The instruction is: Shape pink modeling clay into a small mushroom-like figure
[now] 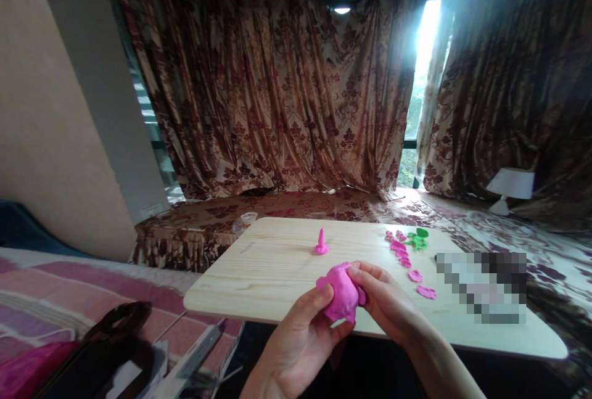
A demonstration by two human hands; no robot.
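- While both forearms reach up from the lower edge of the view, the left hand [303, 319] and the right hand [383, 291] meet above the near side of the tabletop [272, 269].
- The left hand is bent around the lower left of a pink clay piece [341, 294], with its thumb pressed on the front surface.
- The right hand is closed on the same piece from the other side, pinching its upper right edge with thumb and fingers.
- Near the far left corner of the tabletop there is a clear plastic container [245, 221]; what is inside, I cannot tell.
- The pink clay piece looks rounded and smooth in the middle, with thin, wavy edges which hang down at the bottom.
- Behind it, a pink clay cone [322, 242] stands upright on a wider, uneven base.
- To the right, flat pink pieces [426, 292] lie in a slanting row, and green pieces [419, 239] lie beside its far end.
- Farther right, one pixelated object [485, 291] cannot be recognised.
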